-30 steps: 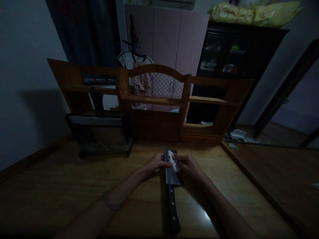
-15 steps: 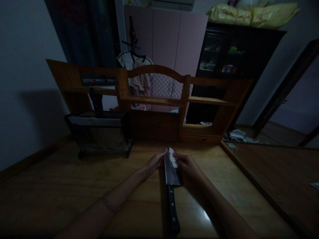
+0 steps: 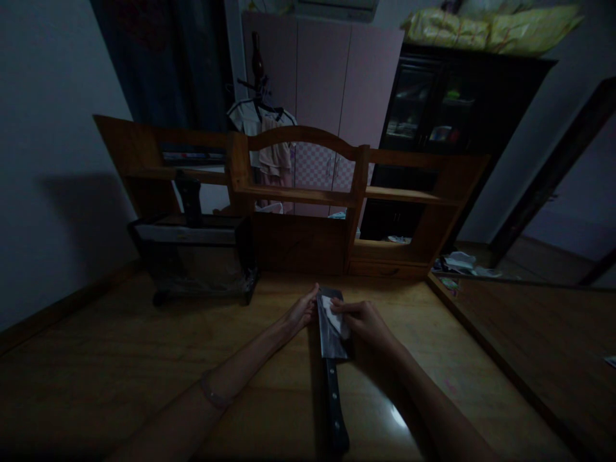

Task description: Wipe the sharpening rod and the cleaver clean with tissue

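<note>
A cleaver (image 3: 331, 344) with a broad metal blade and a black riveted handle is over the wooden table, its handle pointing toward me. My left hand (image 3: 303, 309) grips the blade's left edge near its far end, thumb upward. Pressed against the blade's face is a white tissue (image 3: 335, 316), pinched in the fingers of my right hand (image 3: 364, 321). Part of the tissue is hidden under those fingers. Nothing holds the cleaver's handle.
A knife block (image 3: 192, 263) with a black-handled knife stands at the left on the table (image 3: 231, 404). Behind it a wooden shelf rack (image 3: 301, 244) runs along the far edge. A raised wooden edge (image 3: 486, 343) borders the right side.
My right hand has moved the tissue slightly down the blade, toward the handle, so the blade's far end now shows bare. My left hand stays at the blade's left edge.
</note>
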`<state>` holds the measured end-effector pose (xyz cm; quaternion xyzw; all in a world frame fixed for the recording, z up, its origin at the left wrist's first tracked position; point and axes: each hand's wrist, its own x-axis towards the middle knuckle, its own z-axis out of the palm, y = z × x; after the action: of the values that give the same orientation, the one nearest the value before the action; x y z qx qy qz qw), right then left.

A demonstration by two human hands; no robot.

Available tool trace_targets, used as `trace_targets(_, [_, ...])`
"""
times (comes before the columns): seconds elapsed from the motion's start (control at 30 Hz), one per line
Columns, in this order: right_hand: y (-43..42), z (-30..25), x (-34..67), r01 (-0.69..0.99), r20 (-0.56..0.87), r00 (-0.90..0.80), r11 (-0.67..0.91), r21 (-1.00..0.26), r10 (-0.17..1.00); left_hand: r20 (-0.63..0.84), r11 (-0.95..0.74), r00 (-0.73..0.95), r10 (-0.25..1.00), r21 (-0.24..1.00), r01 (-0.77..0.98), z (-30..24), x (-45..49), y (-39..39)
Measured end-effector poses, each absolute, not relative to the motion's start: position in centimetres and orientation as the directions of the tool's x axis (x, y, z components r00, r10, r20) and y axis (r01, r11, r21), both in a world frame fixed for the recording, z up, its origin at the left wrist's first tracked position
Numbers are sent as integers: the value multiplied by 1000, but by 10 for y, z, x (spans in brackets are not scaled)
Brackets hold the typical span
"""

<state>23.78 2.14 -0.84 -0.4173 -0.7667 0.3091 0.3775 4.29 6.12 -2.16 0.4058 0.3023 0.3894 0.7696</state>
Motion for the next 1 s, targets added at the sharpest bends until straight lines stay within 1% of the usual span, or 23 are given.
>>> trace_targets(0.1, [24, -11, 238, 412, 326, -351, 457, -788, 878, -156, 365, 507, 848, 865, -344, -17, 42, 58])
trace_targets(0.27, [32, -20, 240, 463, 377, -333, 498, -733, 864, -176, 382, 510, 842, 861, -334, -14, 42, 57])
trace_targets(0.47, [37, -30, 240, 521, 386, -389, 545, -656, 837, -172, 381, 511, 842, 861, -338, -14, 41, 57])
trace_targets(0.63, [42, -35, 232, 467, 449, -410, 605, -645, 794, -120, 321, 511, 851, 890, -325, -13, 41, 52])
trace_targets(0.8, [41, -33, 224, 427, 477, -447, 649, -630, 757, -153, 321, 486, 861, 903, -285, -15, 46, 52])
trace_targets(0.87, [39, -31, 219, 418, 480, -456, 657, -627, 749, -115, 274, 467, 877, 917, -288, -17, 48, 52])
trace_targets(1.0, [34, -25, 213, 373, 514, -477, 694, -616, 713, 11, 98, 426, 904, 968, -233, -19, 53, 46])
